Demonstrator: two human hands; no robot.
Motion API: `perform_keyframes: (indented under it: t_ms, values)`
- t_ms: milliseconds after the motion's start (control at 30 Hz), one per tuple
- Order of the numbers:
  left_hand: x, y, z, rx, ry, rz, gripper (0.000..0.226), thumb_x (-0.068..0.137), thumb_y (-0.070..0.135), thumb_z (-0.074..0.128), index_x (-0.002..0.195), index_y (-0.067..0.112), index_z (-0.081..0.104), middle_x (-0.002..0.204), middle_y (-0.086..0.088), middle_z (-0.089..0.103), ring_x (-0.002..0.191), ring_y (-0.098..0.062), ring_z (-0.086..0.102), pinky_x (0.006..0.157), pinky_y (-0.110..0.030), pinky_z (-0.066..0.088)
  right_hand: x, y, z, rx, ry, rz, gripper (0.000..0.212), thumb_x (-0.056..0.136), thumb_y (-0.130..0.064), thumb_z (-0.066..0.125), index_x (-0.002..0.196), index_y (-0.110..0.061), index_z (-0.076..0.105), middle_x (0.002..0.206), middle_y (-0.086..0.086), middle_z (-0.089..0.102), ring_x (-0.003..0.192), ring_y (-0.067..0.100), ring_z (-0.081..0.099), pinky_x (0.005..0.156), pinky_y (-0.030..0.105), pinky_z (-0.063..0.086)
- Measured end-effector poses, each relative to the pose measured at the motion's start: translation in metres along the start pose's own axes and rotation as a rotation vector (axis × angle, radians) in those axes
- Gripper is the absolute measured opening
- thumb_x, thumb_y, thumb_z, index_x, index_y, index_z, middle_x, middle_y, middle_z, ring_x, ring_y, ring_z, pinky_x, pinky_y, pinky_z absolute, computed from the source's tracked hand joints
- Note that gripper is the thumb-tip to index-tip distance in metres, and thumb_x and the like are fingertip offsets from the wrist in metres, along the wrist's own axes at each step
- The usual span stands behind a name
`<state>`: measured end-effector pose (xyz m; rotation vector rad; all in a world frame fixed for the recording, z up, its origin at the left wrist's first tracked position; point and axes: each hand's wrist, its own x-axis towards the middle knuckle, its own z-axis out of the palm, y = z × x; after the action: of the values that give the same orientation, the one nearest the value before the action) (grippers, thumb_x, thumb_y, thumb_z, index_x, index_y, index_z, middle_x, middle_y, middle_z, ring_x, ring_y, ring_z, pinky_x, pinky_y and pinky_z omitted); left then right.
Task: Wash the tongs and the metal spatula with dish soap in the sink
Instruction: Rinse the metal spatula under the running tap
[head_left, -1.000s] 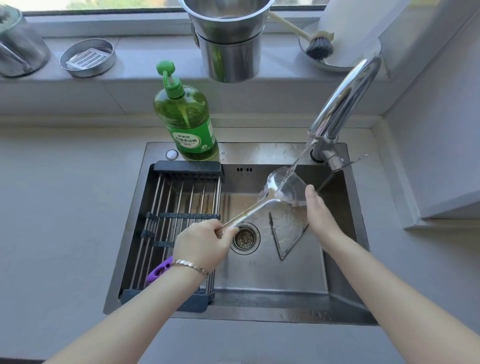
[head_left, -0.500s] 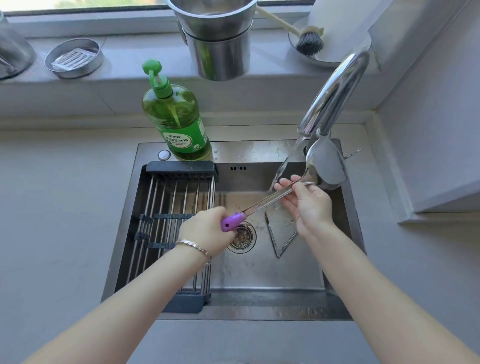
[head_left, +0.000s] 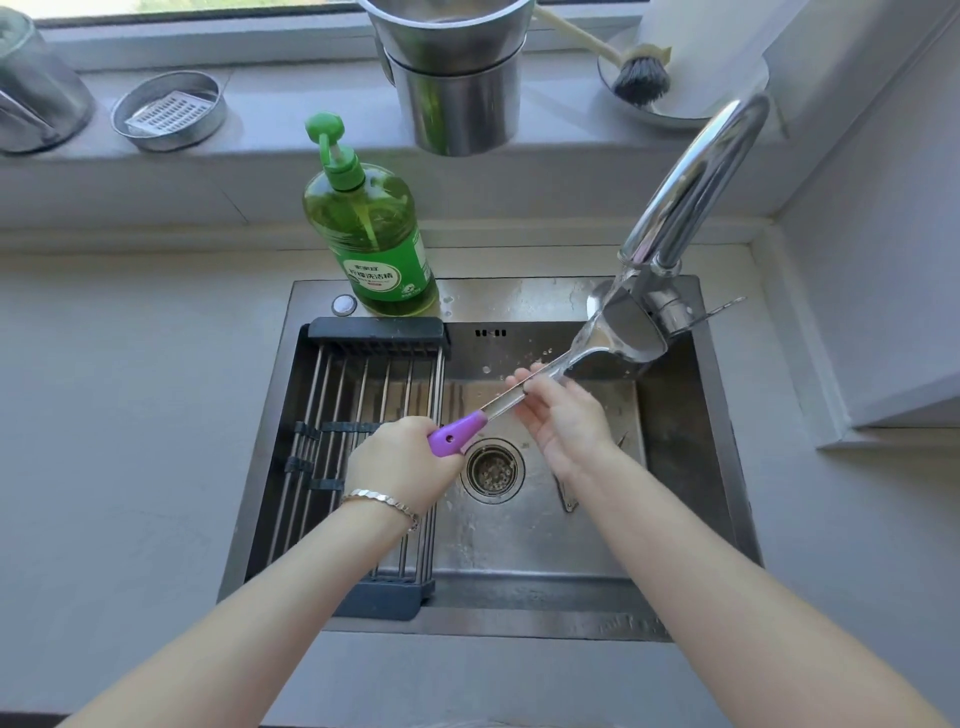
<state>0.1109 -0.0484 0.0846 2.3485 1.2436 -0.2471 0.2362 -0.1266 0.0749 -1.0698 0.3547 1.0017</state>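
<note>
The metal spatula (head_left: 626, 327) with a purple handle end is held slantwise over the sink (head_left: 545, 525), its blade up under the running faucet (head_left: 691, 192). My left hand (head_left: 402, 470) grips the purple handle. My right hand (head_left: 563, 415) holds the metal shaft, fingers curled around it. The tongs (head_left: 566, 496) lie on the sink floor, mostly hidden under my right hand and forearm. A green dish soap bottle (head_left: 369, 234) with a pump stands on the sink's back rim.
A roll-up drying rack (head_left: 358, 415) covers the sink's left half. The drain (head_left: 492, 470) sits mid-basin. On the windowsill stand stacked steel pots (head_left: 454, 73), a round tin (head_left: 169, 109) and a dish brush (head_left: 636, 73) on a plate. Grey counter surrounds the sink.
The spatula was swung up so its blade sits higher under the faucet. My right hand left the blade, took the shaft, and has slid down it toward the handle.
</note>
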Motion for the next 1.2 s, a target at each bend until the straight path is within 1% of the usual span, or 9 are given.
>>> perform_keyframes:
  t_ms: [167, 433, 700, 767, 867, 933, 1033, 1133, 1200]
  values:
    - [0.001, 0.004, -0.002, 0.021, 0.027, 0.034, 0.017, 0.08, 0.037, 0.058, 0.07, 0.023, 0.052, 0.058, 0.007, 0.047, 0.063, -0.02, 0.054, 0.051, -0.023, 0.035, -0.01, 0.011, 0.01, -0.191, -0.072, 0.035, 0.025, 0.084, 0.018, 0.049, 0.084, -0.007, 0.054, 0.079, 0.007, 0.063, 0.074, 0.015, 0.064, 0.066, 0.021, 0.056]
    - [-0.004, -0.011, -0.011, 0.114, -0.058, 0.066, 0.023, 0.08, 0.046, 0.058, 0.077, 0.023, 0.054, 0.06, 0.007, 0.05, 0.06, -0.015, 0.055, 0.056, -0.023, 0.045, 0.008, -0.012, -0.019, -0.014, 0.09, 0.045, 0.011, 0.091, 0.003, 0.052, 0.083, -0.001, 0.059, 0.08, 0.011, 0.065, 0.063, 0.014, 0.067, 0.051, 0.021, 0.056]
    - [-0.003, -0.027, -0.015, -0.58, -0.968, -0.196, 0.022, 0.084, 0.032, 0.064, 0.075, 0.014, 0.056, 0.05, 0.003, 0.055, 0.037, -0.008, 0.046, 0.041, -0.019, 0.043, -0.005, 0.024, -0.036, -0.013, -0.052, 0.196, 0.015, 0.094, 0.007, 0.042, 0.093, 0.001, 0.056, 0.091, 0.014, 0.066, 0.069, 0.018, 0.072, 0.062, 0.027, 0.06]
    - [-0.009, -0.026, -0.014, -0.521, -0.885, -0.18, 0.036, 0.084, 0.047, 0.057, 0.072, 0.014, 0.052, 0.05, 0.004, 0.05, 0.038, -0.008, 0.043, 0.041, -0.019, 0.04, -0.007, 0.025, -0.045, -0.174, -0.082, 0.224, 0.013, 0.093, 0.003, 0.045, 0.094, 0.001, 0.058, 0.092, 0.014, 0.067, 0.081, 0.02, 0.069, 0.073, 0.029, 0.059]
    - [-0.014, -0.02, -0.021, 0.232, -0.527, 0.046, 0.05, 0.08, 0.068, 0.043, 0.076, 0.018, 0.048, 0.063, 0.005, 0.049, 0.054, -0.012, 0.048, 0.053, -0.023, 0.042, -0.009, 0.023, -0.06, -0.573, -0.046, 0.312, 0.015, 0.094, -0.003, 0.049, 0.104, 0.003, 0.059, 0.089, 0.012, 0.066, 0.085, 0.024, 0.066, 0.082, 0.031, 0.054]
    - [-0.015, -0.017, -0.03, 0.605, -0.301, 0.18, 0.052, 0.084, 0.069, 0.033, 0.086, 0.02, 0.052, 0.074, 0.004, 0.056, 0.068, -0.016, 0.055, 0.062, -0.026, 0.044, -0.011, 0.021, -0.066, -0.785, 0.008, 0.279, 0.019, 0.094, -0.003, 0.048, 0.107, 0.004, 0.06, 0.079, 0.01, 0.066, 0.073, 0.021, 0.066, 0.071, 0.026, 0.056]
    - [-0.012, -0.017, -0.039, 0.731, -0.116, 0.279, 0.047, 0.09, 0.061, 0.033, 0.098, 0.02, 0.054, 0.092, 0.002, 0.066, 0.086, -0.02, 0.063, 0.066, -0.028, 0.039, -0.019, 0.014, -0.072, -1.048, 0.031, -0.087, 0.023, 0.089, 0.001, 0.044, 0.096, -0.004, 0.065, 0.07, 0.002, 0.062, 0.061, 0.013, 0.059, 0.059, 0.022, 0.049]
    - [-0.013, -0.019, -0.04, 0.668, -0.049, 0.314, 0.039, 0.091, 0.057, 0.036, 0.092, 0.019, 0.049, 0.086, 0.002, 0.061, 0.08, -0.02, 0.059, 0.064, -0.026, 0.036, -0.022, -0.002, -0.075, -1.353, 0.022, -0.534, 0.026, 0.087, -0.002, 0.048, 0.107, -0.011, 0.064, 0.104, 0.003, 0.062, 0.094, 0.015, 0.056, 0.076, 0.017, 0.039]
    - [-0.016, -0.02, -0.038, 0.595, 0.008, 0.338, 0.036, 0.091, 0.056, 0.037, 0.085, 0.021, 0.04, 0.076, 0.005, 0.05, 0.068, -0.017, 0.049, 0.057, -0.025, 0.034, -0.01, -0.008, -0.078, -1.632, -0.046, -0.591, 0.049, 0.085, -0.002, 0.048, 0.134, -0.005, 0.044, 0.139, 0.009, 0.043, 0.129, 0.021, 0.039, 0.103, 0.02, 0.029]
